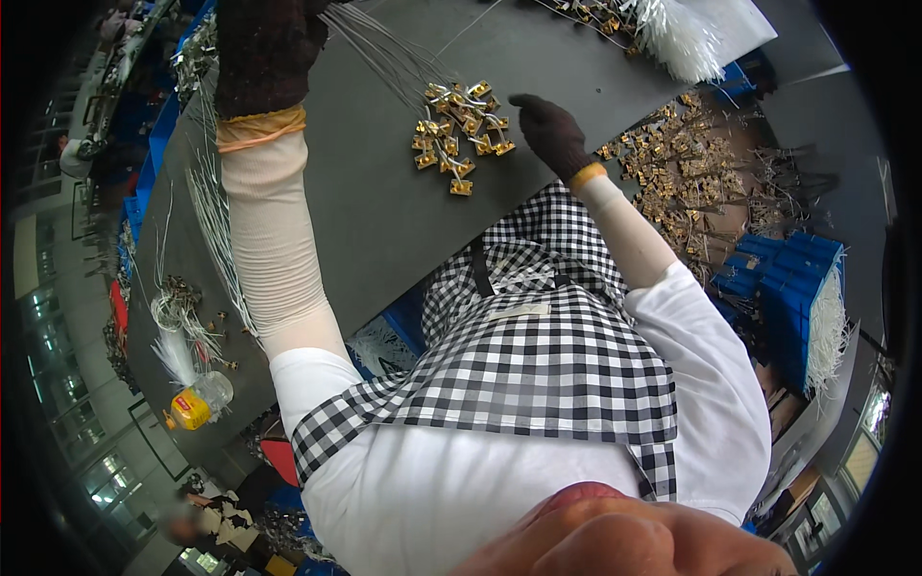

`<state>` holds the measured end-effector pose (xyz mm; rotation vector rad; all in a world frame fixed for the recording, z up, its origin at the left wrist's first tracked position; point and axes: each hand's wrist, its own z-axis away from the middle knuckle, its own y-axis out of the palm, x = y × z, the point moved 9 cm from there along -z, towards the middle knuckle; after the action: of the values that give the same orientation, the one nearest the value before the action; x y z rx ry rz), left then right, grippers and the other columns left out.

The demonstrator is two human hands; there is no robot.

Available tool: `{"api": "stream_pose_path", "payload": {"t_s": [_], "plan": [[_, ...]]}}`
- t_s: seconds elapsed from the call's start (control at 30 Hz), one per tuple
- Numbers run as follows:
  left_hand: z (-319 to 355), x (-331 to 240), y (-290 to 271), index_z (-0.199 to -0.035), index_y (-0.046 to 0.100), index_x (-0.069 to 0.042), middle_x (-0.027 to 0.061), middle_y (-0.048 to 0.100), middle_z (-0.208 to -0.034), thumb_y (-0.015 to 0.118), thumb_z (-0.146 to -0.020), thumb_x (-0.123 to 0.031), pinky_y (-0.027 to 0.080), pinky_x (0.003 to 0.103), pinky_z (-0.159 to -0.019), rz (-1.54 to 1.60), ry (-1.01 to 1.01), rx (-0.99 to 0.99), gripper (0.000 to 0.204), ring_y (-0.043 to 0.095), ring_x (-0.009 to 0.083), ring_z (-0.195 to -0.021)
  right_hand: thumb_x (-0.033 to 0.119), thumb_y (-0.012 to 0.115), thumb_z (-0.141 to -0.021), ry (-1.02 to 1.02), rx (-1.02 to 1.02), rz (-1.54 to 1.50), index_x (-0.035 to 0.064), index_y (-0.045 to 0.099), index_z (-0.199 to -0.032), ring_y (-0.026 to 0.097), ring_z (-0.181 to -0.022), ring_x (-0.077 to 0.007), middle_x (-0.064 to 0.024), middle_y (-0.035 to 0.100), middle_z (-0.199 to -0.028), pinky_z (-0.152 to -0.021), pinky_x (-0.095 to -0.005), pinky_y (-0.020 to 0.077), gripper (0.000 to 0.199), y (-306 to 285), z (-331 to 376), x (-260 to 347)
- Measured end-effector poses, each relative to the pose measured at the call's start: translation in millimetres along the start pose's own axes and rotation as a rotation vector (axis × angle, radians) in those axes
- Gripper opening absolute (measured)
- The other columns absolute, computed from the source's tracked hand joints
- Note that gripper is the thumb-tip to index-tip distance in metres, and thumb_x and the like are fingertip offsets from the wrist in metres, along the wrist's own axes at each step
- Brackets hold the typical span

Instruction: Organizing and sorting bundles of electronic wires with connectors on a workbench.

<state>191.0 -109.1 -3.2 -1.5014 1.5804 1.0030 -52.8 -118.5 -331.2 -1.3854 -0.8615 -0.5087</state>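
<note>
My left hand [269,53], in a dark knit glove, is at the upper left, partly cut off by the picture's top edge. It is closed on a bundle of thin grey wires [384,48]. The wires run right across the dark table to a cluster of brass-coloured metal terminals [461,125] lying on the tabletop. Just right of that cluster is my right hand [552,132], gloved the same way. One finger stretches toward the terminals without touching them, and nothing shows in that hand.
A large heap of brass terminals with wires [682,163] lies at the right, beside blue bins [783,298]. White strands [677,38] fan out at the far right of the dark table [384,230]. A yellow-labelled bottle [200,401] lies on its side at the left, near loose wires.
</note>
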Motion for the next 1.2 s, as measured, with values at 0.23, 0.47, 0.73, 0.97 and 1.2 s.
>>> {"api": "stream_pose_path", "payload": {"t_s": [0.23, 0.47, 0.73, 0.97, 1.2], "plan": [[1, 1, -1, -0.119, 0.065, 0.0, -0.0073, 0.039, -0.063, 0.06, -0.105, -0.034, 0.044, 0.028, -0.06, -0.075, -0.059, -0.097, 0.037, 0.036, 0.0057, -0.053, 0.022, 0.054, -0.099, -0.059, 0.332, 0.343, 0.019, 0.068, -0.129, 0.069, -0.109, -0.0359, -0.0156, 0.071, -0.12, -0.092, -0.0458, 0.0549, 0.033, 30, -1, 15], [-4, 2, 14, -0.118, 0.065, 0.0, -0.0065, 0.041, -0.063, 0.06, -0.105, -0.032, 0.045, 0.029, -0.06, -0.046, -0.039, -0.009, 0.035, 0.038, 0.0064, -0.053, 0.025, 0.059, -0.099, -0.35, 0.195, 0.481, 0.0165, 0.067, -0.126, 0.069, -0.104, -0.0366, -0.0149, 0.07, -0.116, -0.085, -0.0469, 0.0565, 0.029, 37, -40, 64], [-9, 10, 18, -0.117, 0.065, 0.0, -0.0031, 0.049, -0.064, 0.063, -0.104, -0.023, 0.047, 0.029, -0.059, -0.015, -0.013, -0.081, 0.027, 0.043, 0.0081, -0.051, 0.031, 0.068, -0.096, 0.057, 0.087, 0.06, 0.0109, 0.055, -0.139, 0.069, -0.111, -0.0356, -0.0188, 0.071, -0.12, -0.096, -0.0449, 0.0534, 0.05, 34, -13, -6], [-10, 4, 25, -0.117, 0.065, 0.0, -0.0026, 0.05, -0.066, 0.062, -0.104, -0.023, 0.047, 0.029, -0.059, 0.006, 0.041, 0.05, 0.027, 0.043, 0.0079, -0.052, 0.026, 0.065, -0.096, 0.136, 0.081, 0.104, 0.0085, 0.059, -0.129, 0.069, -0.106, -0.0401, -0.0212, 0.071, -0.108, -0.09, -0.0485, 0.0549, 0.038, 36, -7, -10], [-11, 18, 16, -0.116, 0.065, 0.001, -0.0025, 0.05, -0.066, 0.061, -0.105, -0.025, 0.047, 0.029, -0.059, 0.015, 0.015, -0.038, 0.029, 0.043, 0.0084, -0.054, 0.027, 0.064, -0.095, -0.038, 0.207, 0.303, 0.0102, 0.071, -0.113, 0.07, -0.101, -0.0392, -0.0179, 0.072, -0.106, -0.085, -0.0471, 0.0556, 0.025, 51, -14, 11]]}}
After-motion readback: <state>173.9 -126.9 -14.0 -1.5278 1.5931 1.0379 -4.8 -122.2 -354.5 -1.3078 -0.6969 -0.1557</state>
